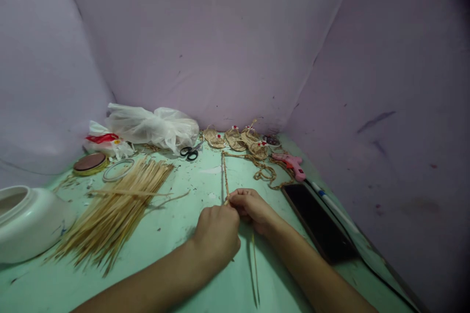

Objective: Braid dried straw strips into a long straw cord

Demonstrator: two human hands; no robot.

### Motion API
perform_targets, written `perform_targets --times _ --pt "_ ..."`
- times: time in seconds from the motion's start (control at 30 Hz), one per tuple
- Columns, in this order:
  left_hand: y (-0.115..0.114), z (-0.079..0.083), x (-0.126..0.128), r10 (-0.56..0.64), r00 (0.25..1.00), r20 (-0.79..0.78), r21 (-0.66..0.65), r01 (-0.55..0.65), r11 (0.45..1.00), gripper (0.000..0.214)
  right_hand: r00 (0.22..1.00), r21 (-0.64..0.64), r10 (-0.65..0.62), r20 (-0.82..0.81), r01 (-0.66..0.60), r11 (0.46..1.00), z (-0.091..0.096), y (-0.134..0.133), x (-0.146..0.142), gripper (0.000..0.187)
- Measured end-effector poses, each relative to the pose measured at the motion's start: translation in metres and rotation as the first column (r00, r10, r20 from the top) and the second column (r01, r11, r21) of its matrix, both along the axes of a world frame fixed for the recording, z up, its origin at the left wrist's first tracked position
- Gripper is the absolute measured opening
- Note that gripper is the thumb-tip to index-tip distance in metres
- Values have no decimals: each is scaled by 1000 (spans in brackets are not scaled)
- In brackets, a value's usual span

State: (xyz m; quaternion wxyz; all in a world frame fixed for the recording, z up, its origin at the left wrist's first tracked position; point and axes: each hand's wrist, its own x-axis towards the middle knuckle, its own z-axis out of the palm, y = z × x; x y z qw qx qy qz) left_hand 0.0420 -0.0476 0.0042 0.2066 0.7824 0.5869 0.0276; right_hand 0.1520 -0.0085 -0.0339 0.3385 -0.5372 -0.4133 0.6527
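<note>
A twisted straw cord (225,176) runs from the back of the table toward my two hands, which meet near the middle. My right hand (255,209) pinches the cord between thumb and fingertips. My left hand (218,230) is closed beside it, back of the hand up, at the cord's near end; its fingertips are hidden. A loose straw strand (254,264) hangs below my hands. The cord's far part (266,173) lies in loops on the right.
Left: a bundle of straw strips (113,220), a white pot (33,225), a tape roll (118,170) and a round tin (90,162). Behind: a plastic bag (154,124), scissors (190,152) and small woven slippers (235,139). Right: a pink glue gun (292,164), phone (319,222) and pen (334,205).
</note>
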Motion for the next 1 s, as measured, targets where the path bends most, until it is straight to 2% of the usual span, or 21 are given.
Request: perform_targets --times 0.07,0.13,0.17,0.2,0.23,0.27,0.33,0.4,0.43,0.5,0.6,0.7,0.77,0.9,1.0 --pt "8 5 -6 -17 998 59 -3 17 1000 23 998 -26 24 -55 -25 999 0 1 3 6" --pt "23 10 -15 38 979 199 -21 -34 999 27 995 -32 61 -83 -64 997 1 2 6 7" --pt "30 12 -19 124 941 315 -35 -119 992 27 993 -24 81 -87 -84 996 2 2 7 7" --pt "38 11 -22 245 872 424 -112 -218 969 31 991 -11 98 -87 -99 995 3 1 8 8" --pt "44 10 -25 349 794 498 -238 -262 935 35 991 3 106 -87 -106 994 4 1 8 9" --pt "48 7 -26 428 722 544 -374 -248 894 37 990 17 108 -93 -107 994 4 1 8 9" --pt "53 -2 -26 512 644 568 -608 -91 789 32 987 47 110 -118 -105 993 5 0 8 9" --pt "55 -11 -24 522 625 581 -697 51 715 21 987 76 123 -108 -115 990 3 1 7 9" --pt "55 -16 -23 516 625 585 -701 70 710 18 988 93 133 -75 -126 988 2 2 7 10" --pt "54 -23 -22 487 655 578 -654 15 756 15 988 130 151 45 -155 979 -2 4 8 10" --pt "54 -29 -19 420 762 492 -530 -120 839 12 942 238 151 299 -227 944 -7 8 9 7" --pt "56 -33 -16 354 824 443 -388 -180 904 9 808 350 52 586 -311 884 -3 6 11 11" --pt "56 -35 -15 312 835 453 -318 -176 932 10 692 360 -28 722 -340 869 6 1 12 15" --pt "53 -34 -13 337 797 501 -340 -177 924 14 529 295 -60 847 -371 880 24 -12 5 19" --pt "50 -31 -12 392 732 558 -422 -156 893 16 446 283 -66 893 -440 853 28 -23 -6 20"
